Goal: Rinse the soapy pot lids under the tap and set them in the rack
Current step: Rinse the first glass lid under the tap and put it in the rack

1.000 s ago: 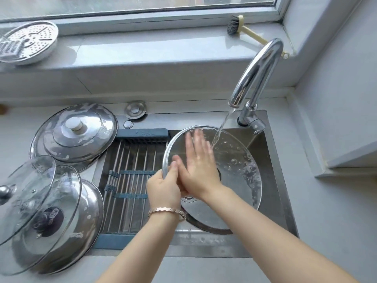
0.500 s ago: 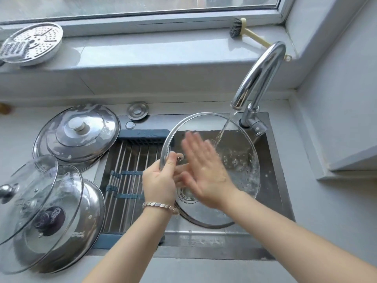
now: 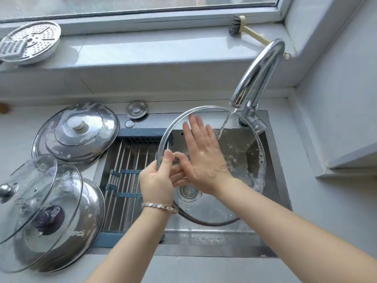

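Observation:
I hold a glass pot lid point(image 3: 244, 152) with a metal rim tilted over the sink, under the running tap point(image 3: 257, 72). My left hand point(image 3: 158, 180) grips the lid at its left rim, thumb on the inner face near the centre screw. My right hand point(image 3: 204, 154) lies flat and open against the lid's inner face, fingers spread. Water strikes the glass right of my fingers, and suds cling to the lid's right edge. The roll-up rack point(image 3: 126, 176) of metal rods spans the sink's left half and holds nothing.
A soapy steel lid point(image 3: 75, 131) lies on the counter left of the sink. Nearer me, two glass lids point(image 3: 40, 211) lean on another steel lid point(image 3: 89, 217). A steamer plate point(image 3: 30, 41) and a brush point(image 3: 242, 27) sit on the windowsill. A drain strainer point(image 3: 188, 192) shows below.
The lid has risen and tilted more upright toward the spout. My right hand slid up and across the glass. The left hand kept its grip.

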The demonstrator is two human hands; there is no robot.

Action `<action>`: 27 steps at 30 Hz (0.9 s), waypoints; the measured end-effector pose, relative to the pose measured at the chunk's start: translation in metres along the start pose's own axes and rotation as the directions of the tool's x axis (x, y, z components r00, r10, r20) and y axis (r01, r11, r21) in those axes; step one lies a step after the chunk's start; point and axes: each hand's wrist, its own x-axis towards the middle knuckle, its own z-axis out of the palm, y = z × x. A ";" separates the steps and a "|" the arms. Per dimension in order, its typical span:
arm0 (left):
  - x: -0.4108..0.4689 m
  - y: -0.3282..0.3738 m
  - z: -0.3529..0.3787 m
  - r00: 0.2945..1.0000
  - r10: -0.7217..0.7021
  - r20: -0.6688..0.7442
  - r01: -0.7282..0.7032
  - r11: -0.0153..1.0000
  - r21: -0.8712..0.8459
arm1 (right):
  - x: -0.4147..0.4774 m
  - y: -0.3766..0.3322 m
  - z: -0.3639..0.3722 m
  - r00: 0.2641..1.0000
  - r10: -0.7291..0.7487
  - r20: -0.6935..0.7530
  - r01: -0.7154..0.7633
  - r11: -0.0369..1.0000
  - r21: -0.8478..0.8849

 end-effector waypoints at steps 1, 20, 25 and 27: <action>0.003 0.002 -0.002 1.000 0.029 -0.008 -0.029 1.000 0.010 | -0.001 -0.002 0.000 0.995 -0.102 0.021 0.102 0.995 0.006; 0.023 0.022 -0.011 0.966 0.257 -0.018 -0.255 0.964 0.073 | -0.071 0.035 0.000 0.953 -0.233 0.194 0.209 0.968 0.135; 0.019 0.018 -0.016 0.965 0.261 -0.008 -0.259 0.960 0.104 | -0.080 0.052 0.005 0.924 -0.309 0.225 0.299 0.951 0.076; 0.020 0.020 -0.020 0.964 0.265 -0.028 -0.260 0.958 0.119 | -0.080 0.079 0.003 0.959 -0.243 0.149 0.261 0.958 -0.119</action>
